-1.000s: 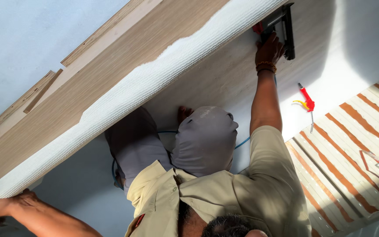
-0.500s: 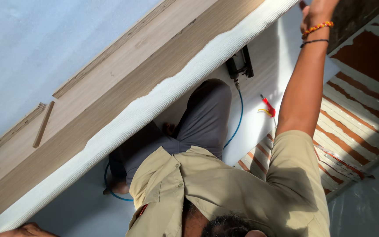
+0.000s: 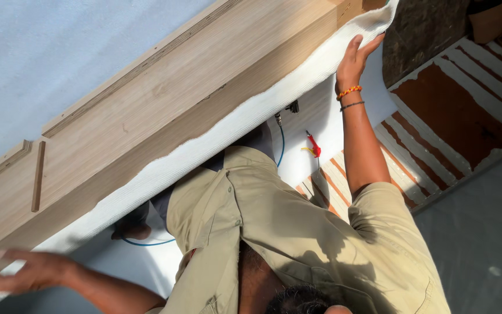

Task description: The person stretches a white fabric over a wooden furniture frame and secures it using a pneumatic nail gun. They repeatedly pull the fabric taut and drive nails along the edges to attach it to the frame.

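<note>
The right hand [image 3: 355,58], in the upper right of the frame, lies open with fingers spread flat on the far end of a long white fabric strip [image 3: 228,131]. That strip runs diagonally from the lower left to the top right, along the edge of a light wooden panel [image 3: 164,104] filling the upper left. The wrist carries 2 bands, 1 of orange beads and 1 dark. The left hand [image 3: 27,273], at the lower left edge, is blurred; its fingers look spread and open, beside the near end of the strip, but whether it touches is unclear. Below the strip, mid-frame, a red-handled tool [image 3: 314,145] and a blue cable [image 3: 281,142] lie on a white surface, just beside a striped mat [image 3: 454,116] at right.
</note>
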